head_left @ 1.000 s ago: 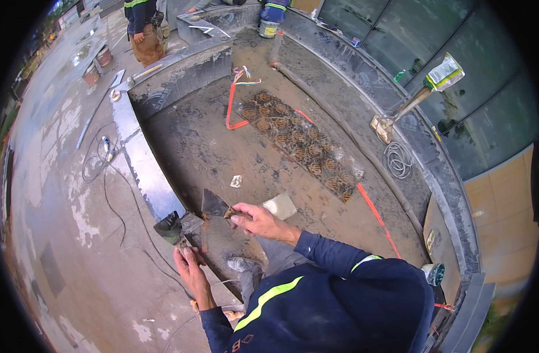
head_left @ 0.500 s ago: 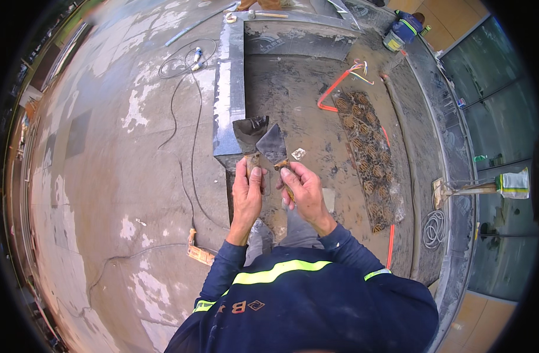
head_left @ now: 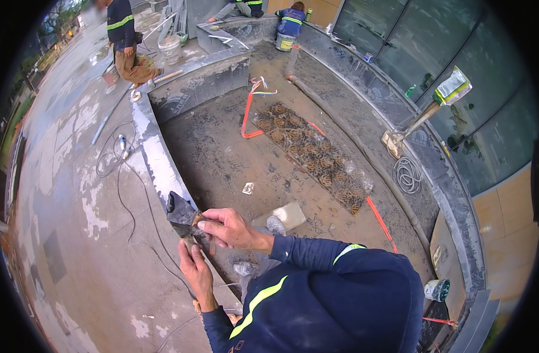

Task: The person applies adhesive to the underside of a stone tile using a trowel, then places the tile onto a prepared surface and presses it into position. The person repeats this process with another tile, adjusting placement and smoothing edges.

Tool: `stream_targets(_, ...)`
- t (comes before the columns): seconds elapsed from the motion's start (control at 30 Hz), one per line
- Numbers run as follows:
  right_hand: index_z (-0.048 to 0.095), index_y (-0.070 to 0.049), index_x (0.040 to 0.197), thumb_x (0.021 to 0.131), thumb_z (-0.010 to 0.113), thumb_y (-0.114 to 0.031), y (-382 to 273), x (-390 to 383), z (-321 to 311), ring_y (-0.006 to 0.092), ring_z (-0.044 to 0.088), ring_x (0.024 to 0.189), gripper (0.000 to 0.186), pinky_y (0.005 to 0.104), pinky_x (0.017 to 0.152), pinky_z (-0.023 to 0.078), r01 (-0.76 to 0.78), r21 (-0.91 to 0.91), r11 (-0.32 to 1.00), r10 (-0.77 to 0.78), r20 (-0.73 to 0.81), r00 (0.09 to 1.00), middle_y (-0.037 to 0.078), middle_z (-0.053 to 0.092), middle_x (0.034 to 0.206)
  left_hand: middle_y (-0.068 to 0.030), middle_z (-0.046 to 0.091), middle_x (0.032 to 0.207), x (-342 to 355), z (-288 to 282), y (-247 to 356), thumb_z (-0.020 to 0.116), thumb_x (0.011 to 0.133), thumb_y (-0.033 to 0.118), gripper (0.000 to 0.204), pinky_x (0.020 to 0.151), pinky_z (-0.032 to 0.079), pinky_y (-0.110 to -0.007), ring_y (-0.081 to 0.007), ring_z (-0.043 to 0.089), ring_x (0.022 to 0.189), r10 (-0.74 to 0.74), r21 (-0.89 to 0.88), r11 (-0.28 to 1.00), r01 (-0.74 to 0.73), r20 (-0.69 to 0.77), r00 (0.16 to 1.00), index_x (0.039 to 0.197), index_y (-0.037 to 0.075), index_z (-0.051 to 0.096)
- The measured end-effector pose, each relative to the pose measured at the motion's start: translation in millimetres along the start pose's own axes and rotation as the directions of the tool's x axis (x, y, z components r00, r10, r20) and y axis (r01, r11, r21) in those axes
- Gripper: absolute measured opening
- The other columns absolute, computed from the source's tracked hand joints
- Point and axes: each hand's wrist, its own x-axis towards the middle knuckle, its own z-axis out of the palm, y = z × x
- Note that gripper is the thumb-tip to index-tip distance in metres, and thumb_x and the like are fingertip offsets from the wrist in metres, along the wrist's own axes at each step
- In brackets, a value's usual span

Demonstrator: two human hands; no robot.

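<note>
Pinching dark triangular metal scraper (head_left: 183, 213) in right grip (head_left: 234, 229), pale-handled scraper (head_left: 189, 241) in left grip (head_left: 196, 272); could drop black blob (head_left: 170, 202) by overtilting.

A dark patterned panel (head_left: 311, 155) lies near an orange strip (head_left: 381, 223), and a coiled grey cable (head_left: 401, 177) lies farther right.

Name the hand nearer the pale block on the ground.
Right. In the head view, the right hand lies left of the pale block; the left hand is farther left and lower.
</note>
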Motion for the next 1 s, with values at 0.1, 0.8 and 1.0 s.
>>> stream_targets(0.1, 0.071, 0.0, 0.126, 0.109, 0.065, -0.025, -14.2, 2.3, -3.4, 0.0035, 0.052, 0.054, 0.031, 0.0226, 0.046, 0.041, 0.09, 0.02, 0.996, -0.09, 0.04, 0.995, 0.001, 0.068, 0.081, -0.0025, 0.069, 0.1, -11.7, -4.2, -6.2, 0.058, 0.113, 0.014, 0.03, 0.068, 0.047, -0.028, -0.0089, 0.054, 0.079, -0.014, 0.006, 1.0, 0.014, 0.007, 1.0, 0.139, 0.0, 0.061)
stream_targets(0.8, 0.078, -0.014, 0.131, 0.091, 0.082, -0.01, -41.5, 35.8, -43.5, 0.0274, 0.069, 0.114, 0.04, 0.0433, 0.1, 0.053, 0.684, -0.46, 0.567, -0.406, 0.567, 0.717, 0.006, 0.074, 0.123, -0.0008, 0.065, 0.071, -0.2, -90.9, 19.6, 0.066, 0.104, 0.028, 0.028, 0.051, 0.033, -0.024, -0.0043, 0.049, 0.056, -0.325, -0.203, 0.915, 0.348, 0.139, 0.936, 0.097, 0.003, 0.075)
stream_targets(1.0, 0.081, -0.023, 0.127, 0.084, 0.076, -0.001, -23.4, 54.8, -66.3, 0.0265, 0.066, 0.115, 0.049, 0.0436, 0.102, 0.051, 0.688, -0.608, 0.396, -0.364, 0.584, 0.725, 0.003, 0.074, 0.122, 0.001, 0.065, 0.072, 15.2, -70.5, -4.5, 0.068, 0.102, 0.023, 0.023, 0.054, 0.033, -0.023, -0.0028, 0.048, 0.059, -0.299, -0.259, 0.906, 0.334, 0.163, 0.94, 0.102, 0.002, 0.077)
